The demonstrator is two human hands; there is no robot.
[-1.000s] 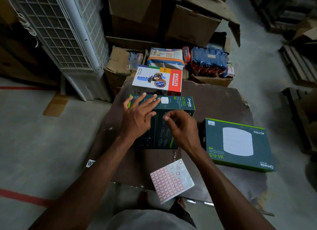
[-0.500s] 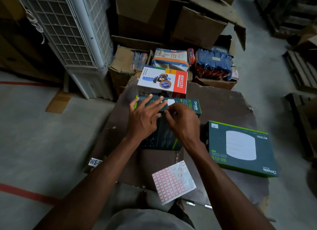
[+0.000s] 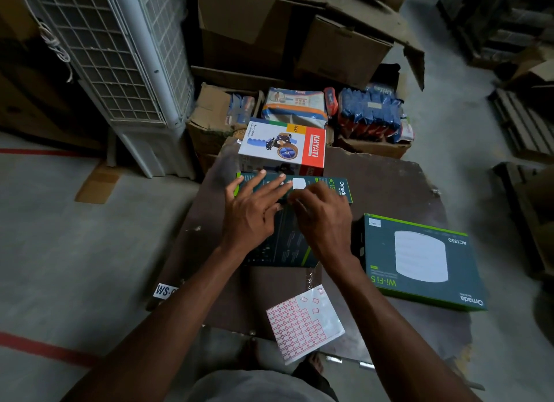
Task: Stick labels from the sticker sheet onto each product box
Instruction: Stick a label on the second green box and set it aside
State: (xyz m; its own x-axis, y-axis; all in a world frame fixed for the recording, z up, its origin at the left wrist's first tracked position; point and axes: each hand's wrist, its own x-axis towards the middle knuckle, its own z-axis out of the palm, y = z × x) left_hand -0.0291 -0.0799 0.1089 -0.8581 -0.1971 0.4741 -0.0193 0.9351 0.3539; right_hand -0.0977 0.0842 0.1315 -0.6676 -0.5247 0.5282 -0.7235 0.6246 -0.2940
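The person's left hand (image 3: 250,214) lies flat, fingers (image 3: 271,185) straight and spread, steadying the standing green box (image 3: 338,187) on the brown counter (image 3: 386,185). The right hand (image 3: 322,218) has moved up from the box's front to its top edge over the last second; its fingers curl down at the white patch (image 3: 299,183) there, but whether they pinch a label cannot be told. That suggests a label is being pressed on. The sticker sheet (image 3: 302,320) lies near the counter's front edge. The flat green box (image 3: 419,260) on the right carries 1 small label (image 3: 374,222); the white tape-dispenser box (image 3: 281,146) behind probably comes next.
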